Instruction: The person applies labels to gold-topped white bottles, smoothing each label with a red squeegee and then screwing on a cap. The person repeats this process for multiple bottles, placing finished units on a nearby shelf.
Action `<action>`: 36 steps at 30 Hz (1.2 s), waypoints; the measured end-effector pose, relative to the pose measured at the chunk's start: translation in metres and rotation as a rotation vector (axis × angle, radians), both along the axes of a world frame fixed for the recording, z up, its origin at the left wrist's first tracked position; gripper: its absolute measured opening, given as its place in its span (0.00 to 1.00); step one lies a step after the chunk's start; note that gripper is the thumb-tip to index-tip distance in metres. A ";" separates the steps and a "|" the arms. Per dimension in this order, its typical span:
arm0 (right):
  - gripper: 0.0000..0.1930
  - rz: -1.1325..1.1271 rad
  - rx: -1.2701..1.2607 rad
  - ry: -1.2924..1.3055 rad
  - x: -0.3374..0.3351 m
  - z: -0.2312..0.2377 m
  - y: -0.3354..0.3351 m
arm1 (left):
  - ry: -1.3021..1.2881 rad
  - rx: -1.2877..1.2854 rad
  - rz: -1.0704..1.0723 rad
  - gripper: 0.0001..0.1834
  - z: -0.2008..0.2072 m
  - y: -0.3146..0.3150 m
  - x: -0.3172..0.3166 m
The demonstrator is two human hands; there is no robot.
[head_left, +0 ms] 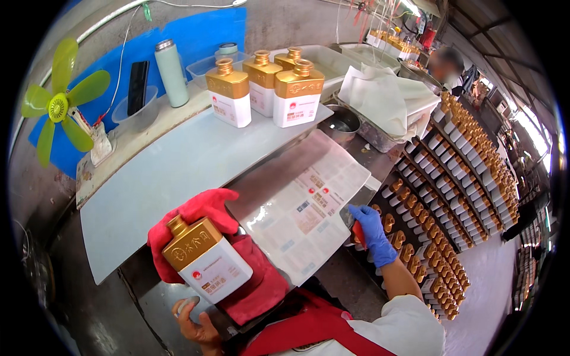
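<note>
A white bottle with a gold shoulder and neck lies tilted on a red cloth at the near left. Just below its base is my left hand, bare apart from a grey cover on one fingertip. Its fingers are apart and hold nothing. In a blue glove, my right hand is closed round a small red tool at the right edge of a wet sheet of printed labels. Fingers hide most of the tool, so its kind is unclear.
Several similar bottles stand on the grey board. Behind are a green fan, a thermos flask and plastic tubs. A metal bowl sits beyond the sheet. Bottle racks fill the right; another person is farther back.
</note>
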State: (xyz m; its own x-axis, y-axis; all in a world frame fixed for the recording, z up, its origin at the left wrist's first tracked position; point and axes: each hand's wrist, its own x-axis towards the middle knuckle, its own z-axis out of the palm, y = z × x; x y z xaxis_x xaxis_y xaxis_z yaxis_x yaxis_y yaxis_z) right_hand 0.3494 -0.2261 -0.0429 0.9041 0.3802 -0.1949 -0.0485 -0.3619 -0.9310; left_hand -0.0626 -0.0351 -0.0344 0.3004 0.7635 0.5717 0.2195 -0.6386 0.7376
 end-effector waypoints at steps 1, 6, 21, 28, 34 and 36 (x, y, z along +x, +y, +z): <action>0.12 0.073 -0.192 -0.200 0.011 0.000 -0.002 | -0.005 -0.005 0.015 0.13 0.000 0.000 0.001; 0.16 0.082 -0.329 -0.525 0.053 -0.010 0.003 | 0.025 0.007 0.044 0.11 0.000 0.002 0.005; 0.14 0.237 -0.319 -0.357 0.191 -0.003 0.009 | 0.207 0.039 0.171 0.07 0.021 -0.005 0.028; 0.21 0.338 -0.296 0.055 0.128 0.025 0.008 | 0.101 -0.184 0.172 0.08 0.005 -0.003 0.020; 0.21 0.232 -0.186 0.115 0.078 0.034 0.018 | -0.035 -0.183 0.096 0.07 -0.024 0.009 0.006; 0.21 0.191 -0.155 0.211 0.078 0.016 0.016 | -0.051 -0.166 0.094 0.08 -0.019 0.009 0.011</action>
State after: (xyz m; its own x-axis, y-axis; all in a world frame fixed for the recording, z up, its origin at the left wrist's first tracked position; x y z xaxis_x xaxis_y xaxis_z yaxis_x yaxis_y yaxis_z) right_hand 0.4271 -0.2099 -0.0268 0.7528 0.4900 -0.4396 -0.1523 -0.5201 -0.8405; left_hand -0.0513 -0.0264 -0.0534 0.1973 0.8717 0.4485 0.2320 -0.4861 0.8426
